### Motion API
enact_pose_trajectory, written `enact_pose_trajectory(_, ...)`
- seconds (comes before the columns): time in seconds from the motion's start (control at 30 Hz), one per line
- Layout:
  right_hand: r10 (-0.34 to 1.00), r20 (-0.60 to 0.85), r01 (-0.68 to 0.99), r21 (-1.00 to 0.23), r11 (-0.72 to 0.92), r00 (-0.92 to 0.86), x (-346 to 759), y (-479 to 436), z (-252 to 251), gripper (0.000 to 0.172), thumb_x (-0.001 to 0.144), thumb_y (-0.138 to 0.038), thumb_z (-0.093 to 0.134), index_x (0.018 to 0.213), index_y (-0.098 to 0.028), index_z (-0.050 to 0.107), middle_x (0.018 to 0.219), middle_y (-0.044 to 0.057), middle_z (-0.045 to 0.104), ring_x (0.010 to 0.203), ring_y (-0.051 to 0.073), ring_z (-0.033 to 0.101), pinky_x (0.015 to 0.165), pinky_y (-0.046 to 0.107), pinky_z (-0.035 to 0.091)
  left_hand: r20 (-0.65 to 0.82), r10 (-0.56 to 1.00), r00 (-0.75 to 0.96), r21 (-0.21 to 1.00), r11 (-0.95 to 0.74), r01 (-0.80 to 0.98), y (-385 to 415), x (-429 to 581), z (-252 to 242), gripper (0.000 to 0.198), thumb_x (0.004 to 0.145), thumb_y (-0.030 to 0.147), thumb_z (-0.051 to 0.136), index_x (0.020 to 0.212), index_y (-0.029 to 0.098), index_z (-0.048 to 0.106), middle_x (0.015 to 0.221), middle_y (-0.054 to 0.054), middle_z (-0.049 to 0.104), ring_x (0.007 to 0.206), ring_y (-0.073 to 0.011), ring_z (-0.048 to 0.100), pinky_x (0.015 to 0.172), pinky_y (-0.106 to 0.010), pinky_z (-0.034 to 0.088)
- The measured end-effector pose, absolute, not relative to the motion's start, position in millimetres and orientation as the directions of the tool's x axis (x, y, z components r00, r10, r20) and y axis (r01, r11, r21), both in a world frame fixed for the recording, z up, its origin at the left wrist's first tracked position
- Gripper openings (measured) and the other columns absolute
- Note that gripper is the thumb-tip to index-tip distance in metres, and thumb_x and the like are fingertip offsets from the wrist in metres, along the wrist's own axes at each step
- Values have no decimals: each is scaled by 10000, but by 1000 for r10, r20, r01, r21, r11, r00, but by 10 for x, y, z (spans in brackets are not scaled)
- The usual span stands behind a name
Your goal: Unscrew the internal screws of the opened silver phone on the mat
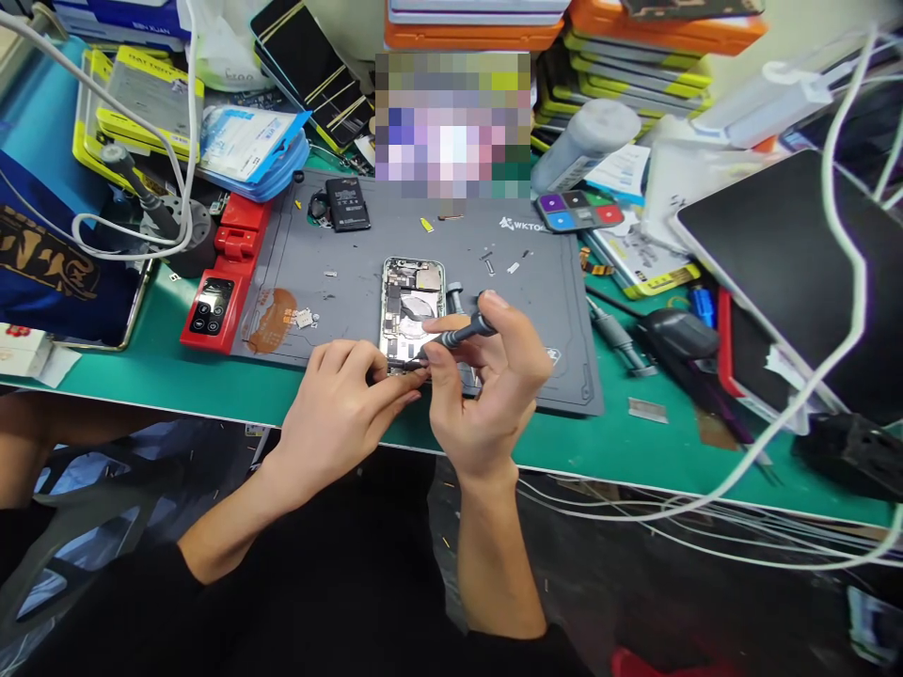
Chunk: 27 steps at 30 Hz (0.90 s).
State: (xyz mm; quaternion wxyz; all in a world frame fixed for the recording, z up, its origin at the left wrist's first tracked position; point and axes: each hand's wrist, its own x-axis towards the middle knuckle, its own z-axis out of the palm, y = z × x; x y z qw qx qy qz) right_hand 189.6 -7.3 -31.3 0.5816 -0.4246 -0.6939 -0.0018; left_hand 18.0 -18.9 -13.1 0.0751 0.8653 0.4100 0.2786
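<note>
An opened smartphone (pixel 415 306) lies on the grey work mat (pixel 339 320), its inner parts bare. My right hand (pixel 486 385) is closed round a dark screwdriver (pixel 462 332), which slants down to the phone's lower end; fingers hide its tip. At the phone's lower left corner, my left hand (pixel 345 395) grips the edge with its fingers bent and pressed together. Another small grey screwdriver (pixel 455 299) is partly visible just right of the phone. Farther back on the mat rests a black phone battery (pixel 348 205).
Small metal pieces (pixel 488 263) are scattered on the mat. A red device with buttons (pixel 213 306) borders its left side. Boxes and packets crowd the back; a large dark tablet (pixel 790 254) leans at right. A white cable (pixel 850 273) loops across the right side.
</note>
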Motion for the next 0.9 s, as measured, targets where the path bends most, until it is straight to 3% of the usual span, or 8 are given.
enact_pose_trajectory(0.13, 613, 790, 611, -490, 621, 11, 1903, -87, -303, 702, 1037, -122, 599, 1650, -354, 346, 1396, 104, 726, 1109, 214, 813, 675, 289, 677, 421, 752, 507, 359, -651, 669, -192, 179, -133, 269, 1136, 344, 573, 1292, 276, 782, 990, -68, 624, 1006, -251, 515, 884, -400, 446)
enact_pose_trajectory(0.3, 517, 856, 712, -375, 594, 19, 1934, -85, -351, 739, 965, -186, 767, 1615, -327, 447, 1368, 92, 756, 933, 192, 818, 629, 292, 671, 425, 750, 507, 358, -654, 667, -194, 175, -136, 260, 1135, 342, 576, 1258, 253, 787, 991, -71, 631, 1008, -251, 511, 881, -399, 441)
enact_pose_trajectory(0.43, 514, 856, 670, -415, 615, 58, 1953, -85, -369, 589, 1058, -186, 610, 1616, -316, 472, 1456, 86, 732, 1097, 224, 826, 701, 319, 700, 418, 754, 506, 361, -649, 669, -194, 178, -137, 276, 1142, 362, 563, 1299, 287, 778, 992, -65, 632, 1006, -245, 512, 875, -393, 435)
enact_pose_trajectory(0.6, 419, 907, 743, -305, 595, 37, 1952, -64, -297, 547, 1000, -181, 719, 1518, -302, 591, 1228, 48, 828, 918, 207, 813, 689, 332, 691, 413, 758, 505, 363, -645, 672, -196, 182, -140, 270, 1140, 355, 571, 1288, 282, 785, 998, -66, 640, 1012, -244, 513, 880, -390, 433)
enact_pose_trajectory(0.67, 444, 895, 729, -330, 600, 40, 1957, -59, -268, 498, 1036, -210, 671, 1520, -294, 585, 1212, 53, 821, 984, 224, 821, 696, 343, 701, 414, 758, 504, 365, -646, 671, -198, 183, -140, 273, 1139, 360, 574, 1297, 284, 784, 995, -64, 640, 1006, -242, 511, 878, -389, 431)
enact_pose_trajectory(0.8, 459, 885, 741, -358, 568, 77, 1984, -70, -237, 471, 1024, -198, 696, 1472, -326, 623, 1148, 33, 823, 905, 198, 797, 689, 335, 680, 425, 755, 499, 373, -649, 663, -197, 183, -139, 276, 1137, 359, 580, 1305, 285, 786, 987, -60, 639, 1002, -239, 511, 875, -386, 424)
enact_pose_trajectory(0.9, 509, 858, 689, -412, 596, 73, 1989, -82, -234, 479, 1022, -189, 692, 1478, -320, 625, 1226, 55, 800, 1030, 222, 793, 740, 359, 691, 423, 759, 495, 384, -645, 661, -195, 181, -134, 274, 1135, 358, 583, 1301, 281, 787, 985, -60, 637, 1002, -242, 512, 871, -389, 425)
